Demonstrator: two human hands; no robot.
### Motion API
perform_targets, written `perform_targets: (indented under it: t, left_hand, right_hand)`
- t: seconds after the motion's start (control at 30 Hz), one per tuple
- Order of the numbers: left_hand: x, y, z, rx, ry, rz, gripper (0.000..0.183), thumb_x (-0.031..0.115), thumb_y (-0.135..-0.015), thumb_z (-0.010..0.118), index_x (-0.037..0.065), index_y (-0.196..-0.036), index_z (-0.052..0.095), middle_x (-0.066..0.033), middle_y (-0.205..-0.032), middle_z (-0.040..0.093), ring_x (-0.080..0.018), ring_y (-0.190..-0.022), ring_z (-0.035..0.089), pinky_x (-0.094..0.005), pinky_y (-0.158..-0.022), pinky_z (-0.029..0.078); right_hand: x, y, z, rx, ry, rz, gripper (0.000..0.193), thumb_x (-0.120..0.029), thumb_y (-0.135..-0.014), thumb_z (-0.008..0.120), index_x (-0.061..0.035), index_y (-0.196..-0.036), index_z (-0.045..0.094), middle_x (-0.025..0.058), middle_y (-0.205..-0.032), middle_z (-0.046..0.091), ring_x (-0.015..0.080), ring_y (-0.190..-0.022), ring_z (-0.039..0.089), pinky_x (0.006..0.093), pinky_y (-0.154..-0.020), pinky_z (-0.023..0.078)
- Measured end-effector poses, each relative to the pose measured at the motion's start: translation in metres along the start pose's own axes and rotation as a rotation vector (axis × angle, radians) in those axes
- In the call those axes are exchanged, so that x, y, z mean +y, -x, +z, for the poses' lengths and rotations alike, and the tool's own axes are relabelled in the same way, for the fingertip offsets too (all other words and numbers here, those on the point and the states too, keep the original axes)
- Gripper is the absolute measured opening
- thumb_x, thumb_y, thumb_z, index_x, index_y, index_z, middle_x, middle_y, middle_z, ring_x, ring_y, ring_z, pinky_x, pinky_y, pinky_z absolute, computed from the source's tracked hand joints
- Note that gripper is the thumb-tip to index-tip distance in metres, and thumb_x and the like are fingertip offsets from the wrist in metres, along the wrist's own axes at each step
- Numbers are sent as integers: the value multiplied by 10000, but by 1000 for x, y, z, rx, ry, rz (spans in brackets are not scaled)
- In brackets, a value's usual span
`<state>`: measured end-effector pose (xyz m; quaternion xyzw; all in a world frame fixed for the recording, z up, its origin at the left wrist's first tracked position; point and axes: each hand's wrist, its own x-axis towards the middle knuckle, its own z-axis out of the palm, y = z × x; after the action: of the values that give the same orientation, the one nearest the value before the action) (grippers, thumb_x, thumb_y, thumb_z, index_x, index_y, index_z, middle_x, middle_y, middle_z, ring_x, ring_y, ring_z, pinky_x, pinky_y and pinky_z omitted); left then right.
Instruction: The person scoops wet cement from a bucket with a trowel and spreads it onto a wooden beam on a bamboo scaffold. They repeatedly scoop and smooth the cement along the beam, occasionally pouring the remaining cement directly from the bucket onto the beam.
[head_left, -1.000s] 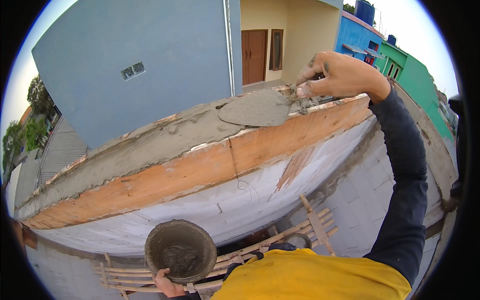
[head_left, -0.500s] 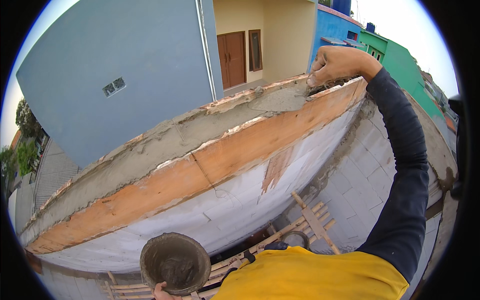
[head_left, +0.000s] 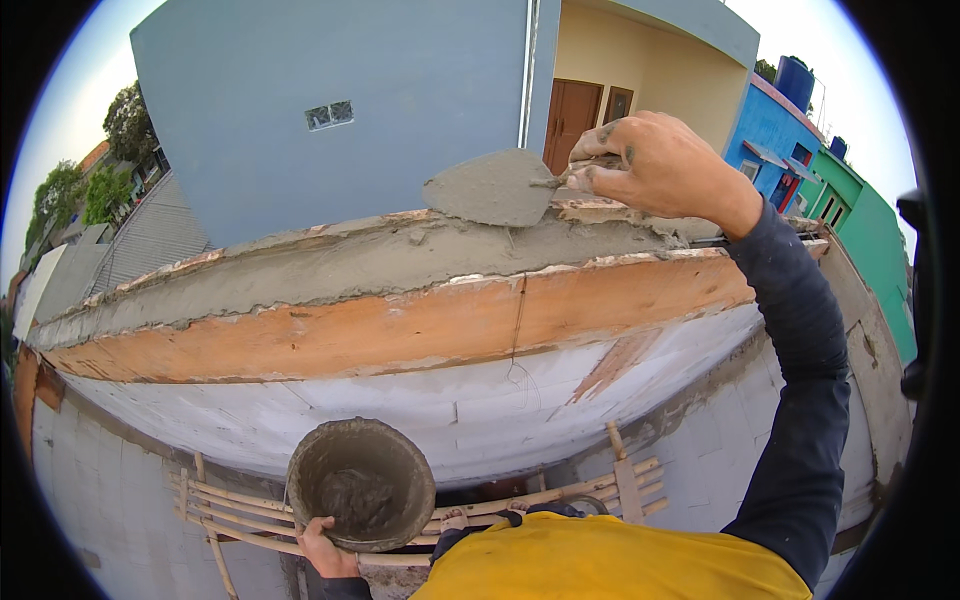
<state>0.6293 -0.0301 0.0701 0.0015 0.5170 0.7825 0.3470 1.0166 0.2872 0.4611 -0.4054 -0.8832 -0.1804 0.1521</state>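
Observation:
A mortar-coated trowel [head_left: 490,188] is gripped in my right hand [head_left: 655,165], its flat blade held just above the top of the wall. Below it, wet grey mortar [head_left: 370,255] fills the channel between orange-brown wooden form boards [head_left: 400,335]. My left hand [head_left: 328,550] holds the rim of a dark bucket [head_left: 420,500] low in front of me, the fingers wrapped over its edge. Some wet mortar [head_left: 352,500] lies in the bottom of the bucket. Near the right end of the channel, a dark bar [head_left: 710,241] shows beside the mortar.
Bamboo scaffold poles [head_left: 240,510] run beneath me, and a second bucket [head_left: 585,505] is partly hidden by my yellow shirt. A wire [head_left: 520,320] hangs down the board. Beyond the wall stands a grey-blue building [head_left: 330,170]. A block wall [head_left: 690,440] is at right.
My right hand has lifted the trowel off the mortar, so its blade shows above the wall. The view has turned, and the bucket stays in my left hand.

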Motion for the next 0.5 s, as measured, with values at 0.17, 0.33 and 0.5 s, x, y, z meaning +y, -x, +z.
perform_targets:
  t: [0.17,0.33,0.5]
  left_hand:
    - [5,-2,-8,41,-23,-16,349,-47,-702,563,9,-1046,544,-90,-1017,584,-254,-929,593,-376,-858,511]
    - [9,-19,-27,158,-21,-56,387,-23,-705,562,-17,-1088,510,-136,-1095,586,-289,-965,604,-403,-885,520]
    - [14,-48,-41,110,-74,-55,377,-22,-709,556,-17,-1085,528,-130,-1113,600,-275,-956,587,-389,-869,508]
  right_hand:
    - [-35,-16,-4,22,-95,-106,479,-436,-913,707,-3,-1101,783,207,-982,756,359,-919,713,422,-862,563]
    - [-40,9,-35,-218,-139,212,504,-469,-973,675,23,-967,785,205,-955,747,331,-762,686,425,-784,554]
    - [-62,25,-40,-490,-117,379,648,-535,-1043,550,15,-763,746,114,-630,657,240,-535,620,370,-591,530]
